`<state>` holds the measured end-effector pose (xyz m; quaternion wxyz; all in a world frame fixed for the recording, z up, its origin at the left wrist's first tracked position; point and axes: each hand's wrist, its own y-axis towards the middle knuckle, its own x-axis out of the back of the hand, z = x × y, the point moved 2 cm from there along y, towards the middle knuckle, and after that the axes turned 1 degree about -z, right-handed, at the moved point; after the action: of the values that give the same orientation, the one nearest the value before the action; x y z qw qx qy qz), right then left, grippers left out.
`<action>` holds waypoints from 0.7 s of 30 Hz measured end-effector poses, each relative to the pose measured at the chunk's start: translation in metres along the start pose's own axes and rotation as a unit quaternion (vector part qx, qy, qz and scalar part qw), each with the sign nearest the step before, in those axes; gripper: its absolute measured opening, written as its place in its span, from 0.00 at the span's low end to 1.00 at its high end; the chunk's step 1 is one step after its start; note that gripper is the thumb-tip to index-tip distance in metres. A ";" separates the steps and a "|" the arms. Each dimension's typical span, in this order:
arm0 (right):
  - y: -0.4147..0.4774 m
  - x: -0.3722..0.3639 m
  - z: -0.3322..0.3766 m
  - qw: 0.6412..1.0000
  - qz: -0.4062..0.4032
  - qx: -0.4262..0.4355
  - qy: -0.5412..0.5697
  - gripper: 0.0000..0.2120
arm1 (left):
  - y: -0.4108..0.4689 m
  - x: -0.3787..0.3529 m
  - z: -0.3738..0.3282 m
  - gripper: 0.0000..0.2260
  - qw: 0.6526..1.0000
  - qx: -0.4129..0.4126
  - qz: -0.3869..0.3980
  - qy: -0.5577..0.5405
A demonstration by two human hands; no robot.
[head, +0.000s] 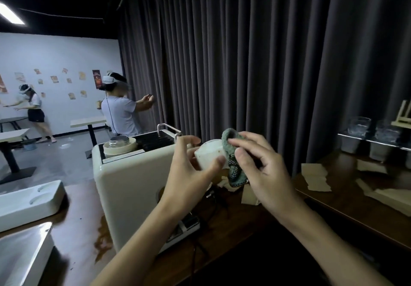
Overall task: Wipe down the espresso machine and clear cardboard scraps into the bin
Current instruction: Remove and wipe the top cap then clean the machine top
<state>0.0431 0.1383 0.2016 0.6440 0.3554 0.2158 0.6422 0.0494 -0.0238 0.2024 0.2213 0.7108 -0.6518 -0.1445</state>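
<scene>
My left hand (189, 170) grips a small white cup-like part (210, 154) in the air, thumb under it and fingers behind. My right hand (258, 165) pinches a green cloth (231, 152) that covers the part's right end and hangs down below it. Both hands are just right of the cream espresso machine (126, 187), which stands on the dark wooden counter (84, 219). Cardboard scraps (317, 177) lie on the counter to the right, with a small scrap (249, 195) below the cloth.
A white tray (29, 201) and a steel surface (22, 254) sit at the left. Metal bins with glassware (364, 138) stand at the back right before a dark curtain. Black cables (213, 203) run beside the machine. Two people with headsets stand in the room behind.
</scene>
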 end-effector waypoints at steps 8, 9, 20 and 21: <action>-0.015 0.053 -0.033 0.995 -0.077 -0.034 -0.050 0.13 | -0.016 -0.052 0.008 0.28 0.999 0.022 0.031 0.004; -0.017 0.056 -0.033 0.996 -0.076 -0.038 -0.039 0.14 | -0.017 -0.055 0.007 0.30 0.999 0.026 0.026 0.012; -0.033 0.067 -0.035 0.996 0.026 -0.066 0.048 0.19 | -0.025 -0.066 0.013 0.30 0.995 0.072 -0.042 -0.046; -0.035 0.067 -0.037 0.995 0.038 -0.073 0.054 0.19 | -0.026 -0.066 0.011 0.25 0.995 0.069 -0.033 -0.058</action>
<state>0.0448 0.2136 0.1637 0.6312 0.2803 0.1889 0.6981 0.0594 0.0418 0.1742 0.1286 0.7361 -0.6479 -0.1477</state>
